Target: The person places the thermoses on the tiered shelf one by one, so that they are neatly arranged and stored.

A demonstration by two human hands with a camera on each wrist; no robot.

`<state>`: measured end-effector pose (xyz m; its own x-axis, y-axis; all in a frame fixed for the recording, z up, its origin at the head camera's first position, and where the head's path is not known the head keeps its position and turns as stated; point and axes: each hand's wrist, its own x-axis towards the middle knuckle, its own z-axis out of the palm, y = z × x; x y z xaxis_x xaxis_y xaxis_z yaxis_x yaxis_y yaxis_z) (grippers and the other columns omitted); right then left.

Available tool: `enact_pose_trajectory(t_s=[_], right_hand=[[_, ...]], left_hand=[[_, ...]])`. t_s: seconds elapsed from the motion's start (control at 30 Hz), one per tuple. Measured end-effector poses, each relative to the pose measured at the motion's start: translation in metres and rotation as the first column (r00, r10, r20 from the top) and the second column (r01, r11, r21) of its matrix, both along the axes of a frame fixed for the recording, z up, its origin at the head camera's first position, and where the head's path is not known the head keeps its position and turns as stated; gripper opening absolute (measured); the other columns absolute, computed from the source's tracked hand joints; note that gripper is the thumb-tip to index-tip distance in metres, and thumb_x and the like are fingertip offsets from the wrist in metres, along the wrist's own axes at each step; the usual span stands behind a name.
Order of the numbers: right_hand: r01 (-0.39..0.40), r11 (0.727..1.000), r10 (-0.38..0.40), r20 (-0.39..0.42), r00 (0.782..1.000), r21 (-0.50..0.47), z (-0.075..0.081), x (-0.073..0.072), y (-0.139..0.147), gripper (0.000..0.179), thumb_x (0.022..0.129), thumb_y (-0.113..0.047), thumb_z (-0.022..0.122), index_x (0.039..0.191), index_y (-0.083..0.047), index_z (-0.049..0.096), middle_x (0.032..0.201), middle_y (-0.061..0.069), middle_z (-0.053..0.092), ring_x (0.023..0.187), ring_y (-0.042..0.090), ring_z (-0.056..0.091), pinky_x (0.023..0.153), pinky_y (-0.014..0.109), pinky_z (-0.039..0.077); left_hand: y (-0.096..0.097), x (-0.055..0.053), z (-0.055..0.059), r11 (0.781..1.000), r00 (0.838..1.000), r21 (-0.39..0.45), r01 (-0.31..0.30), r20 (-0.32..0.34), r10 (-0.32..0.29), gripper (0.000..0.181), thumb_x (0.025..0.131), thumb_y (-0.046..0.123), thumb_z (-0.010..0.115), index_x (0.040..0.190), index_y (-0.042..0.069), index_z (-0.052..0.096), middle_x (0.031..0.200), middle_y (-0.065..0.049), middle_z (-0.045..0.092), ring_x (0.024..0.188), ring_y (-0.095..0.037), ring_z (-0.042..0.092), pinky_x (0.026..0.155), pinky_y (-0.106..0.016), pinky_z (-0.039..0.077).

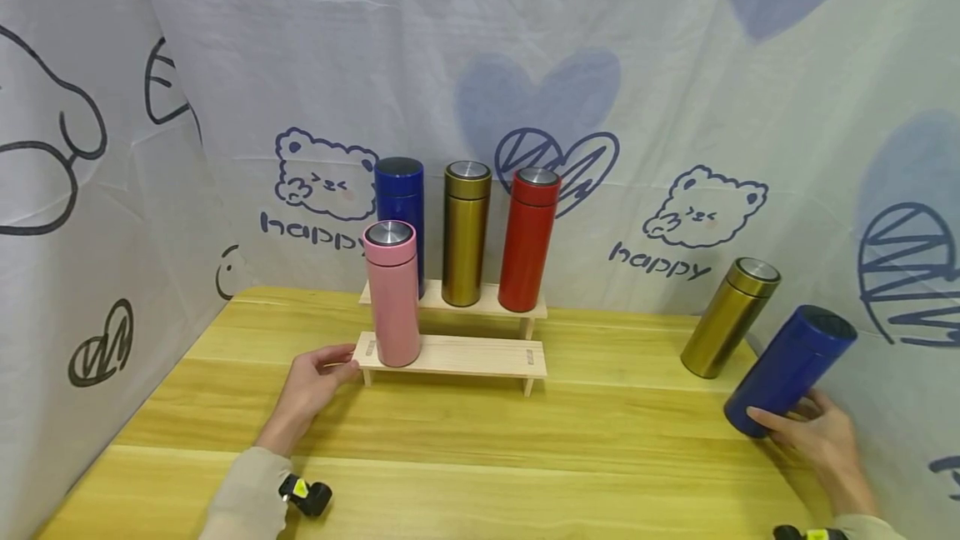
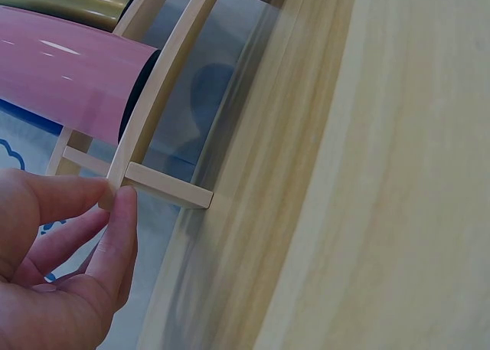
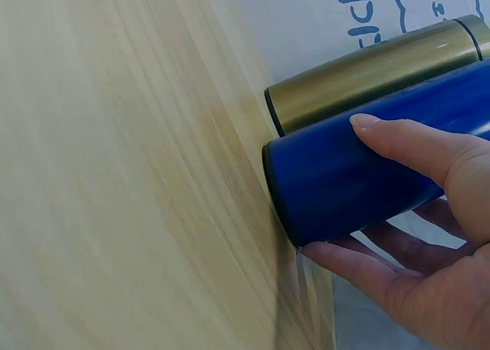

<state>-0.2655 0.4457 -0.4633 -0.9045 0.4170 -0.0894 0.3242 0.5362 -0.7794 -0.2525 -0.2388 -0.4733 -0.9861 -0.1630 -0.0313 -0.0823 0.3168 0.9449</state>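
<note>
At the left hand (image 1: 311, 386), fingertips pinch a flat wooden rack (image 1: 476, 354); beside them stands a glossy pink flask (image 1: 395, 298). The right hand (image 1: 819, 432) curls fingers around a cylindrical blue flask (image 1: 789, 369).

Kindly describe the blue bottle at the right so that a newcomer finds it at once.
On the wooden table, go right past the pale shelves to the table's right side. There stands a gold bottle, with the blue bottle nearer the person. Its colour separates it from the gold bottle; unlike the other blue bottle, on the back shelf, it is held in the right hand.
</note>
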Motion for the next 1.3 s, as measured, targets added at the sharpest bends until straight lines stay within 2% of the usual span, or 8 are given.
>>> enact_pose_trajectory(t_s=[0.13, 0.2, 0.3, 0.37, 0.5, 0.57, 1.07, 1.3], right_hand=[[-0.023, 0.999, 0.023, 0.003, 1.0, 0.024, 0.003, 0.001, -0.004, 0.116, 0.079, -0.04, 0.091, 0.158, 0.011, 0.023, 0.149, 0.04, 0.045, 0.09, 0.018, 0.07, 0.065, 0.02, 0.056], [-0.033, 0.999, 0.032, 0.009, 0.999, 0.041, 0.005, 0.001, -0.006, 0.116, 0.079, -0.043, 0.09, 0.158, 0.01, 0.024, 0.149, 0.04, 0.046, 0.091, 0.018, 0.07, 0.07, 0.024, 0.057], [-0.049, 0.997, 0.049, 0.006, 0.999, 0.061, 0.009, 0.0, -0.011, 0.116, 0.08, -0.045, 0.089, 0.158, 0.009, 0.024, 0.148, 0.039, 0.046, 0.105, 0.031, 0.069, 0.077, 0.03, 0.056], [-0.073, 0.996, 0.074, -0.012, 0.997, 0.058, 0.011, 0.0, -0.015, 0.115, 0.08, -0.044, 0.089, 0.159, 0.009, 0.024, 0.148, 0.04, 0.047, 0.105, 0.028, 0.069, 0.078, 0.031, 0.057], [-0.132, 0.991, 0.134, -0.066, 0.989, 0.028, 0.013, 0.001, -0.022, 0.111, 0.081, -0.039, 0.089, 0.158, 0.009, 0.026, 0.146, 0.04, 0.049, 0.082, -0.005, 0.063, 0.069, 0.019, 0.058], [-0.15, 0.989, 0.15, -0.085, 0.985, 0.012, 0.015, 0.001, -0.027, 0.11, 0.081, -0.037, 0.089, 0.158, 0.01, 0.026, 0.146, 0.04, 0.048, 0.077, -0.013, 0.056, 0.069, 0.018, 0.058], [-0.247, 0.967, 0.236, -0.152, 0.96, -0.065, 0.03, -0.004, -0.059, 0.101, 0.085, -0.026, 0.087, 0.156, 0.011, 0.027, 0.146, 0.042, 0.046, 0.082, -0.011, 0.06, 0.076, 0.026, 0.063], [-0.321, 0.945, 0.302, -0.2, 0.932, -0.069, 0.034, -0.007, -0.072, 0.098, 0.087, -0.021, 0.085, 0.159, 0.006, 0.024, 0.141, 0.037, 0.051, 0.086, -0.009, 0.063, 0.076, 0.028, 0.063]], left_hand=[[0.0, 0.0, 0.0, 1.0, 1.0, 0.001, 0.001, -0.004, -0.001, 0.042, 0.102, 0.01, 0.063, 0.142, -0.002, 0.059, 0.138, -0.025, 0.06, 0.11, -0.016, 0.066, 0.083, -0.017, 0.053], [0.0, 0.0, 0.0, 1.0, 1.0, 0.003, 0.0, -0.005, 0.0, 0.042, 0.102, 0.01, 0.063, 0.142, -0.002, 0.059, 0.139, -0.025, 0.06, 0.109, -0.015, 0.066, 0.083, -0.018, 0.053], [0.0, -0.001, 0.0, 1.0, 1.0, 0.003, 0.002, -0.004, -0.002, 0.043, 0.102, 0.011, 0.063, 0.142, -0.002, 0.059, 0.139, -0.025, 0.06, 0.108, -0.013, 0.065, 0.084, -0.018, 0.053], [0.0, 0.0, 0.001, 1.0, 1.0, 0.001, 0.001, -0.004, -0.001, 0.043, 0.102, 0.011, 0.064, 0.142, -0.002, 0.059, 0.14, -0.025, 0.06, 0.108, -0.012, 0.065, 0.084, -0.017, 0.053], [0.001, 0.001, 0.002, 1.0, 1.0, -0.003, 0.001, -0.002, -0.001, 0.043, 0.102, 0.012, 0.063, 0.143, -0.001, 0.058, 0.14, -0.025, 0.06, 0.111, -0.016, 0.065, 0.084, -0.018, 0.053], [0.001, 0.001, 0.002, 1.0, 1.0, -0.003, 0.002, 0.001, -0.002, 0.043, 0.102, 0.012, 0.063, 0.143, -0.001, 0.058, 0.14, -0.025, 0.06, 0.114, -0.02, 0.065, 0.084, -0.017, 0.053], [0.001, -0.001, 0.0, 1.0, 1.0, 0.009, 0.007, 0.006, -0.007, 0.044, 0.102, 0.012, 0.064, 0.144, -0.001, 0.058, 0.142, -0.025, 0.059, 0.11, -0.015, 0.065, 0.086, -0.02, 0.054], [0.001, -0.001, -0.002, 1.0, 1.0, 0.003, 0.007, 0.008, -0.007, 0.044, 0.103, 0.013, 0.064, 0.144, -0.001, 0.058, 0.142, -0.024, 0.059, 0.112, -0.018, 0.064, 0.085, -0.019, 0.054]])
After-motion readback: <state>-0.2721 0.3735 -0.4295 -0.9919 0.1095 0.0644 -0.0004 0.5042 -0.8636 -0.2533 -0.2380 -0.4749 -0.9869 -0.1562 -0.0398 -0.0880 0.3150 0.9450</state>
